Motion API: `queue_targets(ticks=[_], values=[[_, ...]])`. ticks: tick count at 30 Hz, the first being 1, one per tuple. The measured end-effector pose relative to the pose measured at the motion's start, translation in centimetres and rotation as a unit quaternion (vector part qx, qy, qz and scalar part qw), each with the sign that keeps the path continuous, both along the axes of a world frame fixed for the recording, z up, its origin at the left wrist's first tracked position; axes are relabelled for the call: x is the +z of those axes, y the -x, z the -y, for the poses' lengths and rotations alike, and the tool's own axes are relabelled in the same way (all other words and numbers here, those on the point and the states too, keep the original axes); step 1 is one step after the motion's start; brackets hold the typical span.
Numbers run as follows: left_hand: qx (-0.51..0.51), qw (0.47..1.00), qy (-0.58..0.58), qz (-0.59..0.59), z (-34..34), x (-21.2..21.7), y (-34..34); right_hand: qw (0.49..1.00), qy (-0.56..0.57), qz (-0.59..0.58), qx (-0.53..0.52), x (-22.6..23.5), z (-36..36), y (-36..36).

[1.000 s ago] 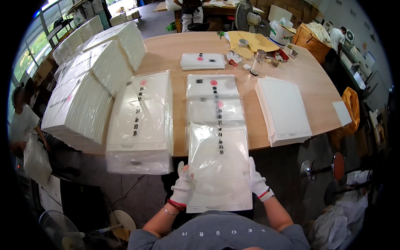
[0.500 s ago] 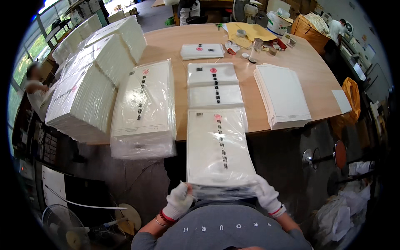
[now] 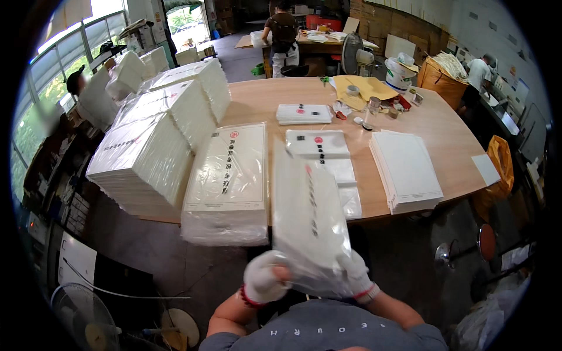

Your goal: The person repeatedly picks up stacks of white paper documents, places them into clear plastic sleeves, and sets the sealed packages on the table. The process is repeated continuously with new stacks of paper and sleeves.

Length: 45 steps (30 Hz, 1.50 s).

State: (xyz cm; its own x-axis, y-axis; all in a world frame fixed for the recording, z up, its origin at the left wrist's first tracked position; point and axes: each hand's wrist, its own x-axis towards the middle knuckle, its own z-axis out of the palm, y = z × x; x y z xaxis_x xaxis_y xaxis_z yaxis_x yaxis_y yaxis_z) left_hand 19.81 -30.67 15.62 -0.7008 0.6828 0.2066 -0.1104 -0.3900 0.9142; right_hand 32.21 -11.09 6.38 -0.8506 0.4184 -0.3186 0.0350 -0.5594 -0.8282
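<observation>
The held plastic bag (image 3: 328, 225) seems blurred, its lettering (image 3: 312, 200) smeared.

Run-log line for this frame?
held: clear-bagged paper, tilted; left hand: near left corner; right hand: near right corner; leftward: bagged stack; rightward: paper stack

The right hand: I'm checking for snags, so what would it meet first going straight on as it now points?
Most likely the plastic-sleeved packet: the right hand points forward and leftward into it and seems to grip its lower right edge. Depth beyond is unclear.
</observation>
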Motion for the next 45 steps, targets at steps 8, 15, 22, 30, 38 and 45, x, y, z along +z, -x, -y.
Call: queue_targets(ticks=[8,15,22,30,38,45], values=[[0.498,0.857,-0.006,-0.134,6.0,-4.9,16.8,0.940,0.074,-0.109,0.316,-1.0,3.7,18.3],[0.523,0.848,0.063,0.055,12.5,-19.3,20.9,0.985,-0.015,-0.015,0.169,-4.1,5.6,18.0],[0.114,0.889,0.426,-0.122,-0.6,-24.3,7.5,0.975,0.007,0.161,0.152,-8.9,-1.4,7.4],[0.159,0.823,0.287,-0.464,-23.4,-19.9,12.1,0.986,-0.005,0.168,0.013,-9.8,-6.6,1.9],[-0.014,0.827,0.464,-0.318,-27.9,-17.7,16.5,0.991,0.014,0.118,0.059,-9.6,-10.5,4.7],[-0.007,0.864,0.362,-0.350,-28.0,-18.8,17.3,0.995,-0.059,0.020,-0.080,-7.5,-14.8,17.6]])
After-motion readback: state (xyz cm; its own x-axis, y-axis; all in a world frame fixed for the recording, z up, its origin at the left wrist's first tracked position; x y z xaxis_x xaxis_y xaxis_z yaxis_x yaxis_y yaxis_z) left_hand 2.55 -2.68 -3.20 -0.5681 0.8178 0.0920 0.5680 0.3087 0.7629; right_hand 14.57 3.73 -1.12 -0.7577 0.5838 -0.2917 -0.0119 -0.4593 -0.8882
